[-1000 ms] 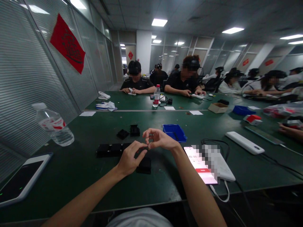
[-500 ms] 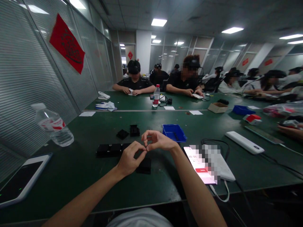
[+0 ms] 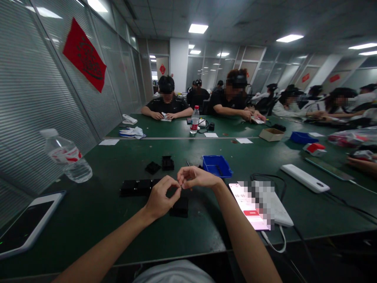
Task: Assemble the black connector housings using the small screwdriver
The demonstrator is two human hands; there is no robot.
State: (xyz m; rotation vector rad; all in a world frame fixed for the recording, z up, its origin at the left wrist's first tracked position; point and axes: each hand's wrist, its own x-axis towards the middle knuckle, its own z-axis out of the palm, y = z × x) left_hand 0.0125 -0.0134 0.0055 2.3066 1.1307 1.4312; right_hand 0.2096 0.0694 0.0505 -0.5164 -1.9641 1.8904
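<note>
Since a second ago the right hand [image 3: 196, 177] has curled its fingers down. From the head view, both hands pinch fingertips together over something too small to identify; the left hand [image 3: 160, 198] meets it above a black block [image 3: 179, 207], the blue tray [image 3: 217, 165] just beyond.

Dim overall; light comes from ceiling panels [image 3: 198, 28], blown out white. Soft shadows under the hands on the green table [image 3: 88, 212]. Phone screen [image 3: 249, 206] glares pink-white (part pixelated). Wide-angle bending at left wall and table edges. Faces blurred; far end soft.
</note>
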